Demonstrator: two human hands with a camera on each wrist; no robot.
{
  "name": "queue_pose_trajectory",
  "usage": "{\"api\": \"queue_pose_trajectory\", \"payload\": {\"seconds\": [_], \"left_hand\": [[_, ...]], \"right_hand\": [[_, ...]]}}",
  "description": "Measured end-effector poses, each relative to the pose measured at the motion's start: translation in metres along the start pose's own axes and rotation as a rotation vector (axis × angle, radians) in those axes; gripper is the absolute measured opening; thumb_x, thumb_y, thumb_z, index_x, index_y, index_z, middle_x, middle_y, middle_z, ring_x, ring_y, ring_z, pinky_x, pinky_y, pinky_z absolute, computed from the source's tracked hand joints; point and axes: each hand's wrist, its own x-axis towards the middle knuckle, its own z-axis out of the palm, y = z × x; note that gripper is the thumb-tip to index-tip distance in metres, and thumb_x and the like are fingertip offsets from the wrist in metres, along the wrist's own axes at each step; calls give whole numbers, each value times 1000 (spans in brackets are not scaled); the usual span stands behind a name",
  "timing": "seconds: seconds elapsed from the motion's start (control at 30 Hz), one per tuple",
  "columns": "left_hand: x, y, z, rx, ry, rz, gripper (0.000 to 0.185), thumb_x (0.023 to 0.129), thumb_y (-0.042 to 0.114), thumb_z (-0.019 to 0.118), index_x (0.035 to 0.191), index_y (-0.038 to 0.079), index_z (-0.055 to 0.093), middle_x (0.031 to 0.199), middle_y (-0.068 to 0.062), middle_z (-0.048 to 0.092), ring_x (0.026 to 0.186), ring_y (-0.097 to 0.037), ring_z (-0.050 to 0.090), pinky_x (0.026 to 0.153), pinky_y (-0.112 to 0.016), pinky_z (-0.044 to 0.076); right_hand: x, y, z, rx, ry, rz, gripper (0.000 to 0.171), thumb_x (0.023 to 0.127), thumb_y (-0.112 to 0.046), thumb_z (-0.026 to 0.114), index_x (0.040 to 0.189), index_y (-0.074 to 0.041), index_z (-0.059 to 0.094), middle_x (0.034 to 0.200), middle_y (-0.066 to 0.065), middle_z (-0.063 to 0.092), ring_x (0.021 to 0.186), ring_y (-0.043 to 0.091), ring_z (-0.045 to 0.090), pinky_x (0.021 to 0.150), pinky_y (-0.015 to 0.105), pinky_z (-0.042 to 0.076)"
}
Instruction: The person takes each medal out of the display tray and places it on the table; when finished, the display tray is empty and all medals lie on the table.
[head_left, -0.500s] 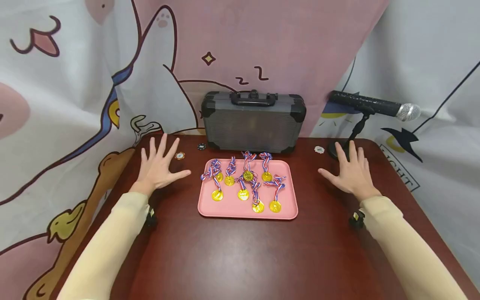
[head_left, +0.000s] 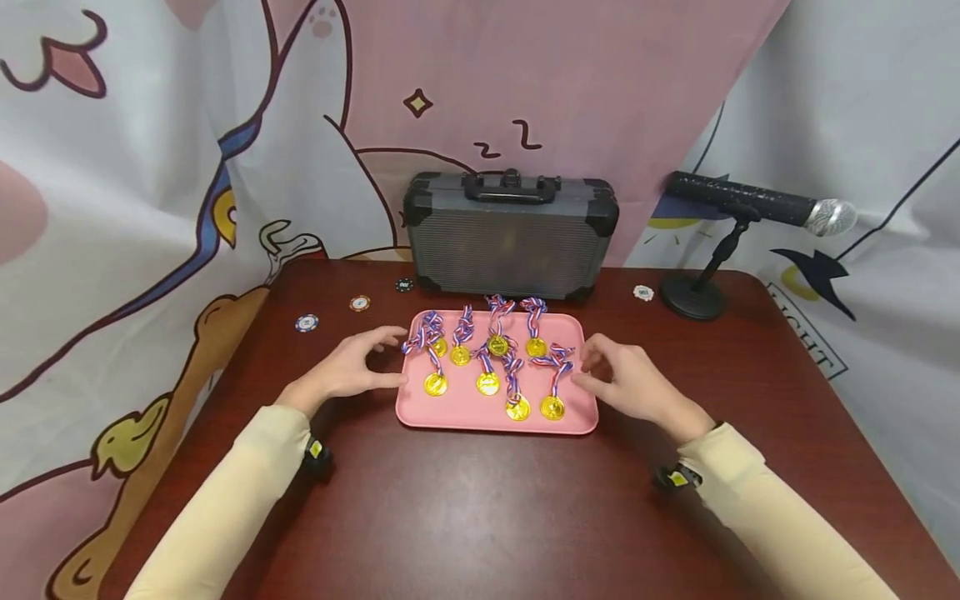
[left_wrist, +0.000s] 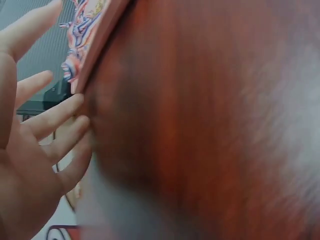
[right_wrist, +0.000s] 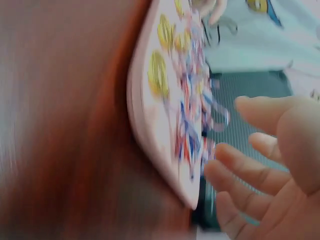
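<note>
Seven medals (head_left: 487,383) lie on one tray (head_left: 457,415); four chips (head_left: 306,322), one case (head_left: 510,235), one microphone (head_left: 757,204), two hands (head_left: 345,371).

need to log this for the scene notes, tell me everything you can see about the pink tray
The pink tray is a shallow rounded rectangle with a low raised rim, plastic by its look, lying flat on the dark red-brown table in front of the grey case. It holds several gold medals on red, white and blue ribbons, some ribbons trailing over its far rim. The left hand sits at its left edge and the right hand at its right edge, fingers loosely bent; whether they touch the rim cannot be told.
</note>
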Motion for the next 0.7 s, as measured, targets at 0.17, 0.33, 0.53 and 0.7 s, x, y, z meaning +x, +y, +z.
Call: {"api": "queue_pose_trajectory", "payload": {"seconds": [0.17,0.33,0.53,0.7], "left_hand": [[2,-7,12,-155,-38,-5,79,79,26,94,148,10,57,138,-11,67,124,-33,59,109,-55,44],[3,-13,15,-255,-44,-1,82,75,19,97,146,11,57,138,-10,66,127,-31,56,110,-53,40],[4,-18,19,-286,-56,61,83,73,17,97,146,7,58,141,-10,64,129,-31,54,112,-54,38],[4,-20,20,-288,-68,55,86,72,17,98,147,8,58,144,-9,62,130,-30,52,113,-54,38]], "right_hand": [[0,-18,21,33,-131,-31,33,85,-14,89,112,-7,71,92,1,73,82,17,69,72,36,61],[-1,-23,33,-55,-221,-27,35,85,-20,90,114,-13,74,90,0,68,79,14,61,66,28,54],[0,-27,38,-156,-234,-32,25,84,-21,90,104,-15,76,89,0,66,77,12,53,63,28,48],[0,-31,38,-117,-268,-5,27,83,-16,91,99,-15,69,82,-3,62,73,12,53,61,28,48]]}}
